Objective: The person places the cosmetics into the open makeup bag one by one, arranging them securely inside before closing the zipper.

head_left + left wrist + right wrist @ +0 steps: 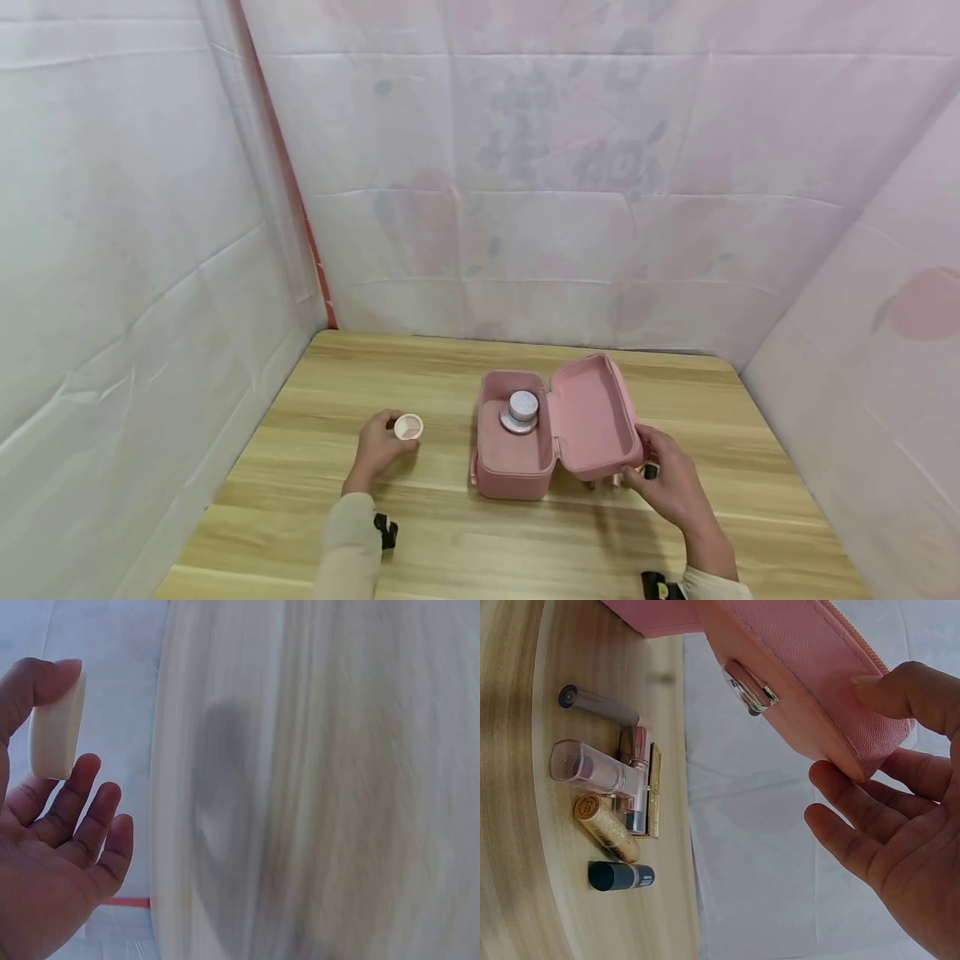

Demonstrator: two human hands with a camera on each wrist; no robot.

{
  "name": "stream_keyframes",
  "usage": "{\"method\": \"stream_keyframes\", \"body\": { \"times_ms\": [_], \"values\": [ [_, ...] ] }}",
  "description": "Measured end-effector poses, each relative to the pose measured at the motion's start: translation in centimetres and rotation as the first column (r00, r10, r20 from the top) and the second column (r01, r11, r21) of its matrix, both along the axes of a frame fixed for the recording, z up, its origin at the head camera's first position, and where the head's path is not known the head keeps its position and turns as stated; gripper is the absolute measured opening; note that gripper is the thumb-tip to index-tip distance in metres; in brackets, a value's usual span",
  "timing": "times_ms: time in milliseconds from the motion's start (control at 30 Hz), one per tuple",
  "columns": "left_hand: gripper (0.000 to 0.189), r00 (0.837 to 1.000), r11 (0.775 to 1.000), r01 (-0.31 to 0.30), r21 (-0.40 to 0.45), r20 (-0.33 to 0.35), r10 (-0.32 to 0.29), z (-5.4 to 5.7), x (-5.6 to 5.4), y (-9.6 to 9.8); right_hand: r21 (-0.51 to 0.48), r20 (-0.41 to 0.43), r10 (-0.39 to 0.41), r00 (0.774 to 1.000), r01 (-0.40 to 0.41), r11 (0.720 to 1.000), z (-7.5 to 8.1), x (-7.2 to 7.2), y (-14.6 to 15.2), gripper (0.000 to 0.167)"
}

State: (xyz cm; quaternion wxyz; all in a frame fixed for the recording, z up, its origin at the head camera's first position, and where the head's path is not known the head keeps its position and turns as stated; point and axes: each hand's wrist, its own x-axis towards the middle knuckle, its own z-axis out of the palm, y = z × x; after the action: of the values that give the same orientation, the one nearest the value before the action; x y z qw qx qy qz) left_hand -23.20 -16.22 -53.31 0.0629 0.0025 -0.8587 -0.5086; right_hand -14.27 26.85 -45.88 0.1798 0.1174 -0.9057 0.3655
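My left hand [380, 447] pinches a small round cream-coloured makeup pot [408, 427] between thumb and fingers, above the table left of the case. Its top has a three-part pale pink pattern; the left wrist view shows its plain side. A pink cosmetic case [513, 486] stands with its lid [596, 417] swung out to the right. At the lid's near right corner, my right hand [671, 483] grips the edge, thumb on one face and fingers on the other. Inside the case sits a silvery round jar [523, 405] on a flat round compact [513, 421].
Beneath the raised lid lie several cosmetics, among them a gold lipstick tube [606, 827], a dark green tube [620, 876], a clear-capped tube [592, 766] and a slim grey tube [598, 704]. Fabric walls [525, 250] enclose the wooden table [420, 542] at back and sides.
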Motion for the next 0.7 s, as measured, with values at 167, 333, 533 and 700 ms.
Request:
{"method": "stream_keyframes", "body": {
  "times_ms": [167, 333, 533, 700],
  "values": [
    [0.049, 1.000, 1.000, 0.013, 0.029, -0.004, -0.013, 0.3, -0.3, 1.3, -0.010, 0.004, 0.006, 1.000, -0.006, 1.000, -0.1, 0.1, 0.0, 0.060],
    [0.048, 0.999, 0.999, 0.038, 0.014, -0.025, -0.038, 0.5, -0.5, 2.4, -0.008, -0.006, 0.003, 1.000, -0.003, 1.000, -0.2, 0.1, 0.0, 0.060],
    [0.049, 0.993, 0.995, 0.090, -0.043, -0.070, -0.093, 0.6, -0.8, 3.7, -0.002, -0.002, 0.002, 1.000, -0.002, 1.000, -0.2, 0.0, 0.1, 0.061],
    [0.051, 0.991, 0.992, 0.119, -0.047, -0.059, -0.122, 0.9, -1.1, 4.6, -0.005, 0.004, 0.002, 1.000, -0.002, 1.000, -0.1, 0.0, 0.1, 0.061]
  ]
}}
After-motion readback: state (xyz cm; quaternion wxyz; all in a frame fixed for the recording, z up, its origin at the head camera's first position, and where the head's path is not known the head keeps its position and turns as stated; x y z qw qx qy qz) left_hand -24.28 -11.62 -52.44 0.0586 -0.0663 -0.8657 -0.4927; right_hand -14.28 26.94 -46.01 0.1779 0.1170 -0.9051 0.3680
